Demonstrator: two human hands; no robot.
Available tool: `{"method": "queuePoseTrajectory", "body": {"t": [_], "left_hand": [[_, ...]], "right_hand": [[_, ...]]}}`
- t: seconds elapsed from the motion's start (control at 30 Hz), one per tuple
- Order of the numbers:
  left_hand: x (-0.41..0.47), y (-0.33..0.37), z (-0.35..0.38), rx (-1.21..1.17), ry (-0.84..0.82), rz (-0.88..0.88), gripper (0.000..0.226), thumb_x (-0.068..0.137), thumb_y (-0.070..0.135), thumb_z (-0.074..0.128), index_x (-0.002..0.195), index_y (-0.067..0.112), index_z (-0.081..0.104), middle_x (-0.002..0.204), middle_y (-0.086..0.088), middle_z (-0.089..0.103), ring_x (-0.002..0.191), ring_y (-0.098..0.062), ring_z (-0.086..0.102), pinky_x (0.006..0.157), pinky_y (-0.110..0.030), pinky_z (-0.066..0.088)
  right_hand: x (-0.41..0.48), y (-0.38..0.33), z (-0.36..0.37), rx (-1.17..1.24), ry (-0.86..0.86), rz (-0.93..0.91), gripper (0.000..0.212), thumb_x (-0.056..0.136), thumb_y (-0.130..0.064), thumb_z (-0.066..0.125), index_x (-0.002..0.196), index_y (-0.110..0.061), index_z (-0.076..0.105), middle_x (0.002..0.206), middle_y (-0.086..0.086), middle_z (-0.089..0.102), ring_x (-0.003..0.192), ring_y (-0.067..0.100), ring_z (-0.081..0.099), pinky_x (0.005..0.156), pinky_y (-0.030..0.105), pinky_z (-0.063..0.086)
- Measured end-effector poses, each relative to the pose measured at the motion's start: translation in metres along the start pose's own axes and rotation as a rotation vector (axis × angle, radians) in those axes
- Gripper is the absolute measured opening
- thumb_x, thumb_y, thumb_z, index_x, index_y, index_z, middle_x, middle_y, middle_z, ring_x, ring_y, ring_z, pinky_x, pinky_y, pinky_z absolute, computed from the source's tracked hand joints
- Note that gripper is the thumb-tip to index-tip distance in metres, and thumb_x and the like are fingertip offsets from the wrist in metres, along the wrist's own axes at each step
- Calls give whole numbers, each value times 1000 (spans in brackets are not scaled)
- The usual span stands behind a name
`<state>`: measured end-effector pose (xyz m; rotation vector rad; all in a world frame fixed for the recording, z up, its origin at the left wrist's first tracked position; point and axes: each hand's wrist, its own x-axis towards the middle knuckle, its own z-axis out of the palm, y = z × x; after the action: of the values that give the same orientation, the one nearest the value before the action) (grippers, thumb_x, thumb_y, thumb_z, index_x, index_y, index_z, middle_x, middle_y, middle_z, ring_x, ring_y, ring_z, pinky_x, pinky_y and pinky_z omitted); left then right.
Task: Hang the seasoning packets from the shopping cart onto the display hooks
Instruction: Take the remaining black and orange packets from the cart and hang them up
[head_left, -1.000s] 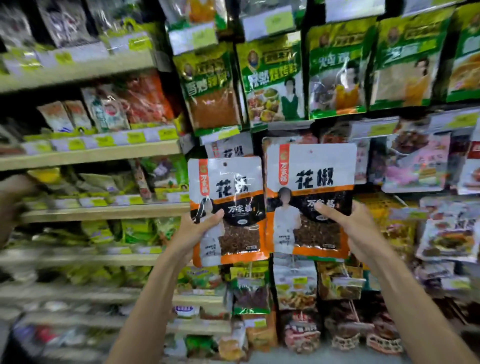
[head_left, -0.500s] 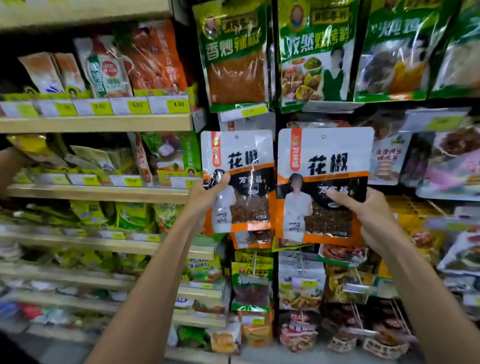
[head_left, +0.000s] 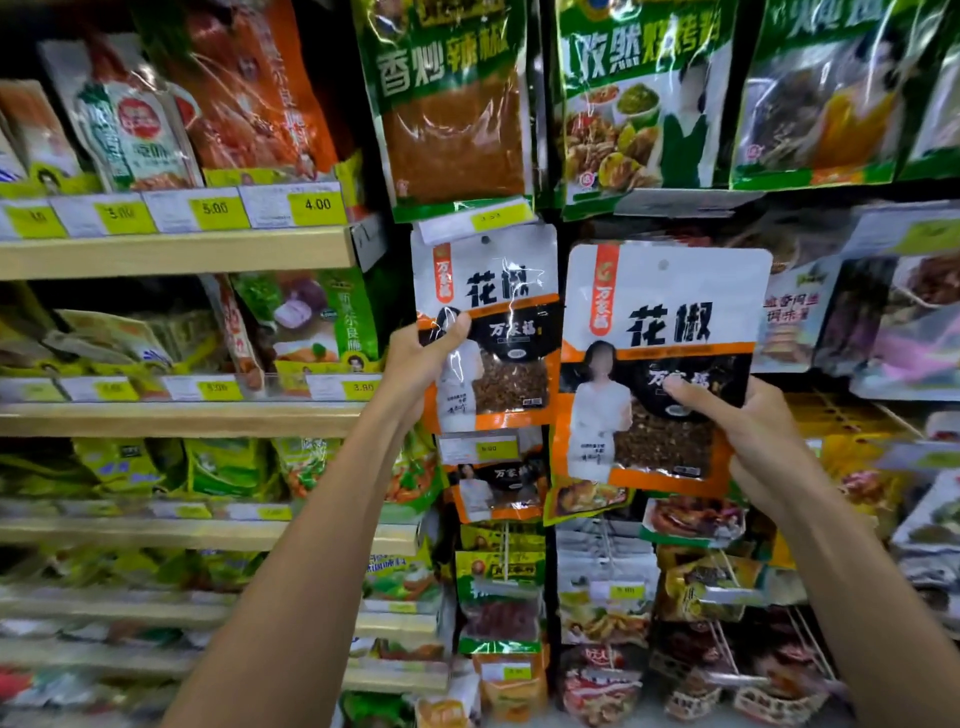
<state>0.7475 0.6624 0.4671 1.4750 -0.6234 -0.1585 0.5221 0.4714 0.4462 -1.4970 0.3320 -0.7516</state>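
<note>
Our left hand (head_left: 421, 358) grips the left packet (head_left: 501, 291) just beneath a price tag (head_left: 485, 221) while our right hand (head_left: 753, 436) grips the right packet (head_left: 665, 332) alongside, neither apparently hung yet, we judge.

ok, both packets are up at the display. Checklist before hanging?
1. Left hand grip on left packet: ok, thumb across its front.
2. Right hand grip on right packet: ok, thumb on front, fingers behind.
3. Left hole uncovered: ok, it sits just under the price tag.
4. Left hole on a hook: cannot tell, no hook tip shows.
5. Right hole uncovered: ok.
6. Hook for the right packet located: cannot tell, none is visible near its top.
</note>
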Motion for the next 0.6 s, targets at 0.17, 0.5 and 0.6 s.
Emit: {"method": "queuePoseTrajectory", "body": {"t": [0.17, 0.5, 0.6], "left_hand": [[4, -10, -5, -40, 31, 3, 30, 76, 38, 71, 104, 35, 60, 101, 22, 64, 108, -7, 58, 100, -34, 42], [22, -13, -3, -73, 57, -37, 31, 83, 34, 71, 110, 22, 63, 113, 5, 67, 115, -17, 57, 108, -46, 39], [29, -19, -2, -89, 72, -62, 31, 83, 33, 72, 110, 19, 63, 115, 3, 65, 119, -18, 55, 108, -42, 39]], "right_hand": [[1, 4, 6, 17, 16, 0, 51, 52, -51, 83, 95, -26, 71, 100, 0, 75, 102, 21, 68, 101, 54, 46], [4, 5, 14, 21, 33, 8, 49, 56, -42, 81, 99, -20, 70, 101, 3, 75, 102, 22, 69, 101, 52, 47], [4, 7, 14, 22, 45, 22, 54, 52, -45, 82, 98, -21, 70, 101, 3, 75, 103, 23, 68, 101, 53, 47]]}}
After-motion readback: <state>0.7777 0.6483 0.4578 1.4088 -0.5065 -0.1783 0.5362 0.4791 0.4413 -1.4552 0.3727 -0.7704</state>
